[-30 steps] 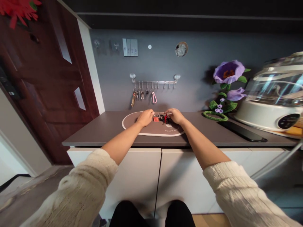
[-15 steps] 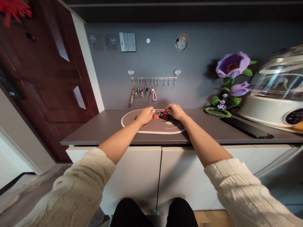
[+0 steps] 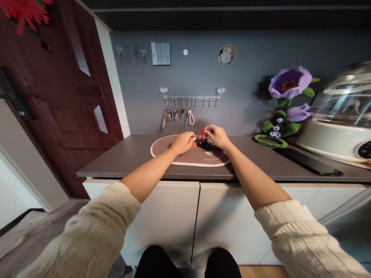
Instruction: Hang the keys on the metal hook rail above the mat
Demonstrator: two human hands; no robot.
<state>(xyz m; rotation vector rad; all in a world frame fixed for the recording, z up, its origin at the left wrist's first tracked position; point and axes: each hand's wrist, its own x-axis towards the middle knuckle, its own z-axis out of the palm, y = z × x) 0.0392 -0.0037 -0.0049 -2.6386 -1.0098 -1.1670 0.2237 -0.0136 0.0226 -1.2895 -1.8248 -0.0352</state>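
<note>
My right hand (image 3: 218, 136) pinches a red cord (image 3: 202, 134), which rises in a loop from a bunch of dark keys (image 3: 204, 144) on the oval brown mat (image 3: 162, 150). At the bunch's left side is my left hand (image 3: 184, 143), its fingers bent together over a small red tag (image 3: 194, 145). Whatever those left fingertips grip, if anything, is hidden. Behind both hands, a clear hook rail (image 3: 199, 97) on the wall carries several hanging keys (image 3: 176, 113), one with a pink strap (image 3: 191, 117).
On the right of the dark counter (image 3: 110, 160) stand a purple artificial flower (image 3: 290, 84) with a green base, a black phone (image 3: 310, 161) and a white appliance with a clear top (image 3: 333, 131). A dark red door (image 3: 72, 127) is at left.
My right hand has pulled the red cord up into a taller loop above the keys. My left hand has shifted right, partly covering the red tag.
</note>
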